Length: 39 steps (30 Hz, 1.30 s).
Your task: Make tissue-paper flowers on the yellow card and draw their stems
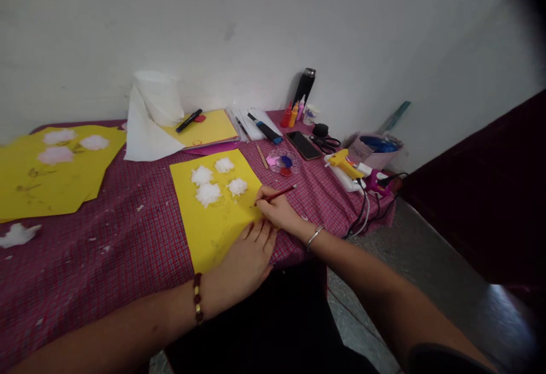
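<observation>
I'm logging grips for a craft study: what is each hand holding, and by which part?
The right hand holds a thin red pencil near its lower, writing end. The left hand holds nothing; it lies flat on the yellow paper sheet.

A yellow sheet (pixel 213 215) with white tufts (pixel 207 193) lies on the red-checked cloth (pixel 128 232), beside a red pencil (pixel 277 194).
</observation>
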{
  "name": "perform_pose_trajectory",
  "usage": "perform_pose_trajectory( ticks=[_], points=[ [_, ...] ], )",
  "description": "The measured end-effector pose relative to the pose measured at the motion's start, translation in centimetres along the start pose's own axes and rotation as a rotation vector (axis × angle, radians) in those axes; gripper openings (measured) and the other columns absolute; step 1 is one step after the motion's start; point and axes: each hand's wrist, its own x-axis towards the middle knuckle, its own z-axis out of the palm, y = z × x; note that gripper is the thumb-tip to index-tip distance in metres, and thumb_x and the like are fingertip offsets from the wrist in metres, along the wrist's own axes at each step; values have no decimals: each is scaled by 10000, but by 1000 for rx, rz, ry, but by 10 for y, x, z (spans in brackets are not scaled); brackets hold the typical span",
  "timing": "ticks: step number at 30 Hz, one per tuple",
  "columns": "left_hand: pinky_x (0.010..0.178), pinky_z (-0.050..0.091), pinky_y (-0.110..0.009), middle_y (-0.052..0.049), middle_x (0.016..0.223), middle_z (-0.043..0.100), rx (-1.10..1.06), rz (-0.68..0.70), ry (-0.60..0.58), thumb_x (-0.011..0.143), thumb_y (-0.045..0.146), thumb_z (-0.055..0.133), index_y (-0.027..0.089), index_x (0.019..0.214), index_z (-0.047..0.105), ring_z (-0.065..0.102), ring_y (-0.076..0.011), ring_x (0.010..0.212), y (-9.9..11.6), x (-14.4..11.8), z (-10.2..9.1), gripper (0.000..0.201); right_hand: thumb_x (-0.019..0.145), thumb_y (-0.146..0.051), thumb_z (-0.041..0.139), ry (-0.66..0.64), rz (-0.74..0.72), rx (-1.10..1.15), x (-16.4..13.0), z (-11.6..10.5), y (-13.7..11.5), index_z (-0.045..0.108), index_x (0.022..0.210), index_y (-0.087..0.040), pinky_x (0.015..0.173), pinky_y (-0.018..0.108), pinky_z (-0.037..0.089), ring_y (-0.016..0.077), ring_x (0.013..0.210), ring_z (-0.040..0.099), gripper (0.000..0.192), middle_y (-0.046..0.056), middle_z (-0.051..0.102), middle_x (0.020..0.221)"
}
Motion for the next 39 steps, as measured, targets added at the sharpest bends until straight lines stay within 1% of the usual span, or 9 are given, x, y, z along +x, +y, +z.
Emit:
perform_pose_trajectory(
  ticks=[10, 16, 23, 31, 39],
  points=[
    [1173, 255, -471, -216, 1505, 398, 11, 14, 64, 938, 356, 411, 43, 1456, 343, 275, -305, 1448, -1, -1, 3, 609, 732, -151, 474, 1, -4, -51, 2, 1, 6, 522, 704, -203, 611, 250, 357, 131, 642, 483, 76, -36, 530, 652],
    [1176, 255, -471, -220, 1514, 382, 9, 6, 42, 936, 354, 417, 31, 1463, 332, 249, -311, 1456, -1, -1, 3, 624, 715, -147, 472, -18, 17, -40, 0, 2, 6, 517, 694, -205, 567, 241, 345, 126, 603, 472, 76, -41, 520, 629],
    [1175, 263, -475, -213, 1548, 322, -6, 6, 24, 934, 359, 425, 37, 1486, 296, 249, -320, 1454, -1, -1, 0, 652, 710, -158, 468, 12, 19, -28, 0, 1, 2, 501, 686, -204, 582, 244, 352, 131, 630, 476, 61, -35, 514, 645],
    [1178, 258, -479, -211, 1551, 316, -11, 5, 29, 936, 355, 425, 41, 1488, 287, 234, -311, 1461, -1, -1, 1, 650, 700, -156, 464, -1, 13, -21, 0, 1, 4, 500, 675, -206, 568, 245, 338, 127, 608, 459, 66, -41, 504, 619],
    [1174, 265, -471, -213, 1548, 322, -9, 1, 22, 933, 359, 436, 35, 1483, 298, 259, -328, 1450, -1, -1, -1, 653, 696, -172, 457, 7, 31, 13, 0, 1, 5, 489, 675, -205, 558, 238, 332, 121, 609, 449, 51, -42, 486, 631]
  ],
)
